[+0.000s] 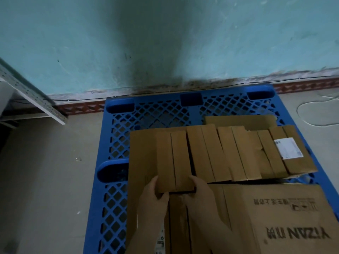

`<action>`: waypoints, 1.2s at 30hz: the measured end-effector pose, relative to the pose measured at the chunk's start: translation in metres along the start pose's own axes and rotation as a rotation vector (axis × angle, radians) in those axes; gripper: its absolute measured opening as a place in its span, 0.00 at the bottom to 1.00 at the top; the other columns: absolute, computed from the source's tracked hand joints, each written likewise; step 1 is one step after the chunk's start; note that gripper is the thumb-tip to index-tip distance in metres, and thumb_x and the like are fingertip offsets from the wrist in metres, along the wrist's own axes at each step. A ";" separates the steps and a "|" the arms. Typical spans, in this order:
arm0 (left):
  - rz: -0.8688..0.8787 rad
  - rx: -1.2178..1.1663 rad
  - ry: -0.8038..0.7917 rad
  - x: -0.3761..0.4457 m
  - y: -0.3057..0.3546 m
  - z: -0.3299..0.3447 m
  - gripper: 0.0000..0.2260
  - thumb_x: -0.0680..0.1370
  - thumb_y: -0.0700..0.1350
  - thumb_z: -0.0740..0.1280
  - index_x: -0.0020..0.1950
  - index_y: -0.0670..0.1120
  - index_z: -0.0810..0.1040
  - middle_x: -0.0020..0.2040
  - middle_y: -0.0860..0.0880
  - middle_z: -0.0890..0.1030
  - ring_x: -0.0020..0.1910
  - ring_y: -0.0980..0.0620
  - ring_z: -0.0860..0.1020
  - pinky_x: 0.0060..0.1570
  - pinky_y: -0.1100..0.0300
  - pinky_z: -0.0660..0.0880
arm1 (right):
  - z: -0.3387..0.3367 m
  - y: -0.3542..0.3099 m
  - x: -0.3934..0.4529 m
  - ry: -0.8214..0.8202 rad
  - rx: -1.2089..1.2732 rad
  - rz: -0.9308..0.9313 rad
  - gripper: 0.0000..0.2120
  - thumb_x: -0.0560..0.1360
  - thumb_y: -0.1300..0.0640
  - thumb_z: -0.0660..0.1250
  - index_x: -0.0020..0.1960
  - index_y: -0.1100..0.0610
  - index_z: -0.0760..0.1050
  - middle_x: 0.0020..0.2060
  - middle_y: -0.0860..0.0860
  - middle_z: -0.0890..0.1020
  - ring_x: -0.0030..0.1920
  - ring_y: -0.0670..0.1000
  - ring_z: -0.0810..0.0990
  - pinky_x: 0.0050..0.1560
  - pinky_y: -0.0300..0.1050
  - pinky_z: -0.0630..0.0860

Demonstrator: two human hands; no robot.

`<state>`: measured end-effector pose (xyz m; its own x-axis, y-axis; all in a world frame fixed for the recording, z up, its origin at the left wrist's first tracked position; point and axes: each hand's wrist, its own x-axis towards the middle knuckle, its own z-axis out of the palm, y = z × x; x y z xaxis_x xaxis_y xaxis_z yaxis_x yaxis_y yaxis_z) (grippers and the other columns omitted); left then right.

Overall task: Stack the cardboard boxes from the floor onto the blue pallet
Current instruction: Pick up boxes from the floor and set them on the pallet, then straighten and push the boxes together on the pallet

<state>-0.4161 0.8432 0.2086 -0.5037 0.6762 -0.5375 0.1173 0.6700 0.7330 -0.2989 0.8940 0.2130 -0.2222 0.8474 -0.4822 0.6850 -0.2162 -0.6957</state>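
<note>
A blue lattice pallet (146, 114) lies on the floor against a teal wall. Several flattened cardboard boxes (229, 153) lie on it in an overlapping row. One at the far right carries a white label (288, 148). My left hand (154, 197) and my right hand (200, 191) both grip the near edge of a narrow flat cardboard box (173, 160) at the left end of the row. A larger box printed "YIZAN" (286, 222) lies at the near right. More flat cardboard (141, 180) sits under my hands.
A grey perforated metal rail (33, 94) leans down at the left by the wall. Concrete floor (45, 171) spreads left of the pallet. A thin cable (310, 114) loops on the floor at the far right.
</note>
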 end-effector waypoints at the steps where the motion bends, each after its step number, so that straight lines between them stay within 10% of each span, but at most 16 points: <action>1: 0.021 -0.001 0.022 -0.001 0.004 -0.001 0.24 0.77 0.43 0.65 0.72 0.50 0.64 0.68 0.51 0.71 0.65 0.52 0.71 0.64 0.50 0.71 | -0.005 0.001 -0.002 0.012 0.017 -0.030 0.25 0.75 0.61 0.65 0.70 0.53 0.65 0.65 0.47 0.70 0.50 0.35 0.72 0.51 0.21 0.68; 4: 0.093 -0.043 0.049 -0.005 0.020 0.001 0.25 0.76 0.43 0.67 0.71 0.52 0.65 0.68 0.51 0.71 0.66 0.52 0.70 0.65 0.49 0.69 | -0.028 0.007 -0.003 0.093 0.078 -0.066 0.26 0.73 0.60 0.68 0.68 0.48 0.66 0.62 0.43 0.71 0.49 0.34 0.70 0.41 0.18 0.65; 10: 0.211 -0.048 -0.044 -0.019 0.067 0.043 0.27 0.74 0.46 0.69 0.70 0.59 0.64 0.67 0.59 0.66 0.65 0.61 0.64 0.63 0.61 0.63 | -0.093 0.021 0.005 0.270 0.118 -0.089 0.29 0.70 0.56 0.72 0.68 0.49 0.66 0.59 0.41 0.69 0.61 0.42 0.68 0.62 0.44 0.71; 23: 0.209 0.020 -0.310 -0.027 0.131 0.228 0.26 0.73 0.47 0.70 0.68 0.59 0.65 0.60 0.60 0.67 0.62 0.59 0.66 0.58 0.59 0.71 | -0.231 0.129 0.041 0.467 0.238 0.067 0.31 0.67 0.56 0.74 0.67 0.47 0.66 0.53 0.40 0.72 0.54 0.45 0.73 0.48 0.40 0.69; 30: 0.203 0.044 -0.448 -0.025 0.133 0.309 0.21 0.72 0.49 0.69 0.63 0.61 0.68 0.58 0.62 0.70 0.50 0.69 0.71 0.37 0.77 0.67 | -0.269 0.202 0.066 0.565 0.145 0.121 0.32 0.65 0.54 0.75 0.66 0.48 0.67 0.61 0.47 0.73 0.55 0.43 0.70 0.49 0.39 0.66; 36: 0.106 0.032 -0.494 -0.005 0.137 0.361 0.29 0.73 0.47 0.69 0.72 0.53 0.62 0.70 0.52 0.67 0.56 0.59 0.70 0.48 0.65 0.72 | -0.278 0.245 0.107 0.526 0.071 0.209 0.40 0.66 0.49 0.74 0.72 0.49 0.59 0.71 0.49 0.63 0.70 0.51 0.63 0.63 0.49 0.66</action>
<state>-0.0891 1.0425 0.1613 -0.0231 0.8001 -0.5994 0.1765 0.5934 0.7853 0.0382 1.0661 0.1388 0.3012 0.9064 -0.2961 0.6251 -0.4222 -0.6565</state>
